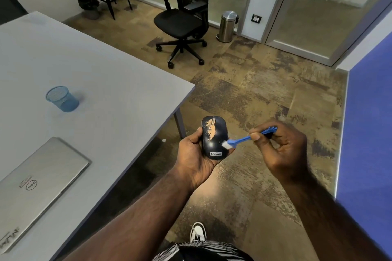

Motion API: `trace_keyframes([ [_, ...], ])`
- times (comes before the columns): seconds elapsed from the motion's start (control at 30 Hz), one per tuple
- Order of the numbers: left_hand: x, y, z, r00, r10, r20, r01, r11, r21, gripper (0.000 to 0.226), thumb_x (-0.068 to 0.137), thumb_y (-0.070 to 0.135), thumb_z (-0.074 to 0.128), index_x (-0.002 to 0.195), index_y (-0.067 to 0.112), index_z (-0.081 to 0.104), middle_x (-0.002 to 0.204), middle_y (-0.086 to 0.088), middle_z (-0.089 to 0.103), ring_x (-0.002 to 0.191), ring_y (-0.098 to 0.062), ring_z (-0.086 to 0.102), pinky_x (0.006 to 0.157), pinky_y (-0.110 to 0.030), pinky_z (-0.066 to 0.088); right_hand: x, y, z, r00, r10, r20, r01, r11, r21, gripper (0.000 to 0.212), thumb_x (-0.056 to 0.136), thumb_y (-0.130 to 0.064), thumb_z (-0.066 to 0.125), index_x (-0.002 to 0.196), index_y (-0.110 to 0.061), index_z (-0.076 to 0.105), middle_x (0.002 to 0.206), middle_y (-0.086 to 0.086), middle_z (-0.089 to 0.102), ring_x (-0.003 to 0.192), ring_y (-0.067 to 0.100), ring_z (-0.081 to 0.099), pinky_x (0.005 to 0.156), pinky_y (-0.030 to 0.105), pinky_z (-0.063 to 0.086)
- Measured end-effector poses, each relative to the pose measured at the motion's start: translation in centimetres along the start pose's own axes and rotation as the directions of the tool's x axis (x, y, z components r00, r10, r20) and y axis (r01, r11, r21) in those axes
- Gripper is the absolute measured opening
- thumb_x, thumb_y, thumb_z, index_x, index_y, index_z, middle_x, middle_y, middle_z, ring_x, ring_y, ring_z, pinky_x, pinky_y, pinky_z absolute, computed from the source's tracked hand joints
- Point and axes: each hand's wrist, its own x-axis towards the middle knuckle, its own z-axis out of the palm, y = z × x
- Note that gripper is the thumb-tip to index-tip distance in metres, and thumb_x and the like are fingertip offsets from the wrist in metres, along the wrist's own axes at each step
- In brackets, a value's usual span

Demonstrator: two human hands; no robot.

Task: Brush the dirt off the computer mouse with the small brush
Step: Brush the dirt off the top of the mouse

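My left hand (194, 155) cradles a dark computer mouse (214, 136) upright over the floor, just off the table's corner. A tan patch of dirt covers the mouse's upper left half; a label sits at its lower end. My right hand (280, 148) pinches a small blue brush (247, 137) by its handle. The brush's white bristles touch the mouse's lower right side, below the dirt patch.
A grey table (106, 74) on my left carries a closed silver laptop (36, 182) and a blue mesh cup (61, 98). A black office chair (184, 19) and a steel bin (228, 26) stand farther off. A blue panel (369, 133) runs along the right.
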Motion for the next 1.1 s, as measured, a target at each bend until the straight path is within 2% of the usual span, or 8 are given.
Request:
trace_keyframes([
  [0.1,-0.1,0.0,0.0,1.000,-0.009,-0.001,0.009,1.000,0.023,0.052,0.099,0.036,0.037,0.126,-0.005,0.054,0.112,-0.028,0.066,0.086,-0.039,0.068,0.077,-0.049,0.058,-0.5,-0.4,0.8,0.987,-0.077,0.141,0.073,0.997,0.032,0.007,0.086,-0.014,0.065,0.084,-0.011,0.071,0.084,-0.011,0.069,0.076,0.005,0.066,0.064,0.026,0.053],
  [0.27,-0.1,0.2,0.0,1.000,0.017,-0.016,-0.017,1.000,0.013,0.049,0.099,0.034,0.039,0.130,0.000,0.054,0.131,-0.024,0.059,0.095,-0.037,0.067,0.074,-0.050,0.059,0.2,-0.3,0.6,0.999,0.012,-0.032,-0.012,1.000,-0.006,0.007,0.088,-0.017,0.064,0.087,-0.014,0.070,0.083,-0.008,0.070,0.075,0.008,0.068,0.063,0.028,0.054],
  [0.4,-0.4,0.2,0.2,1.000,0.008,-0.030,-0.008,1.000,0.020,0.050,0.099,0.035,0.038,0.127,-0.002,0.055,0.118,-0.026,0.064,0.084,-0.037,0.070,0.072,-0.046,0.059,0.0,-0.9,1.0,0.991,-0.066,0.120,0.067,0.998,-0.006,0.006,0.086,-0.017,0.063,0.089,-0.021,0.068,0.082,-0.015,0.067,0.074,0.005,0.065,0.061,0.028,0.053],
  [0.57,-0.8,-0.1,0.6,0.999,-0.034,-0.043,0.039,0.993,0.114,0.057,0.099,0.039,0.035,0.129,-0.006,0.052,0.109,-0.029,0.063,0.090,-0.038,0.062,0.073,-0.043,0.060,1.9,-0.2,0.3,0.988,0.082,-0.131,-0.081,0.997,0.010,0.007,0.090,-0.027,0.064,0.089,-0.032,0.067,0.073,-0.011,0.068,0.061,0.010,0.064,0.054,0.030,0.051],
  [0.67,-0.9,-0.6,0.6,0.997,-0.050,-0.055,0.059,0.984,0.168,0.060,0.100,0.039,0.033,0.132,-0.008,0.050,0.109,-0.026,0.062,0.090,-0.037,0.062,0.074,-0.042,0.058,3.1,0.1,0.8,0.983,0.105,-0.149,-0.108,0.994,-0.011,0.011,0.089,-0.029,0.064,0.087,-0.039,0.069,0.069,-0.006,0.067,0.056,0.017,0.062,0.050,0.035,0.050],
  [0.8,-1.0,-1.0,0.7,0.997,-0.067,-0.045,0.074,0.981,0.180,0.057,0.099,0.039,0.032,0.124,-0.006,0.056,0.105,-0.024,0.064,0.086,-0.036,0.063,0.073,-0.041,0.058,3.8,0.8,1.5,0.987,0.134,-0.088,-0.142,0.985,-0.096,0.005,0.087,-0.032,0.064,0.085,-0.028,0.067,0.058,0.000,0.060,0.048,0.020,0.053,0.043,0.039,0.043],
  [0.97,-1.2,-0.8,0.5,0.997,-0.068,-0.021,0.071,0.979,0.189,0.054,0.099,0.039,0.033,0.115,-0.004,0.062,0.106,-0.023,0.064,0.086,-0.036,0.063,0.071,-0.041,0.059,4.9,1.4,1.9,0.984,0.172,-0.038,-0.176,0.970,-0.169,0.009,0.088,-0.028,0.065,0.083,-0.021,0.068,0.050,-0.006,0.048,0.044,0.009,0.044,0.041,0.020,0.032],
  [1.1,-1.4,-0.8,0.5,0.997,-0.071,-0.024,0.074,0.978,0.197,0.053,0.099,0.038,0.035,0.117,-0.004,0.061,0.107,-0.023,0.065,0.086,-0.036,0.064,0.072,-0.042,0.059,5.8,1.5,1.9,0.978,0.206,-0.039,-0.209,0.957,-0.202,0.017,0.090,-0.026,0.064,0.088,-0.010,0.070,0.052,-0.012,0.046,0.044,0.007,0.042,0.042,0.024,0.032],
])
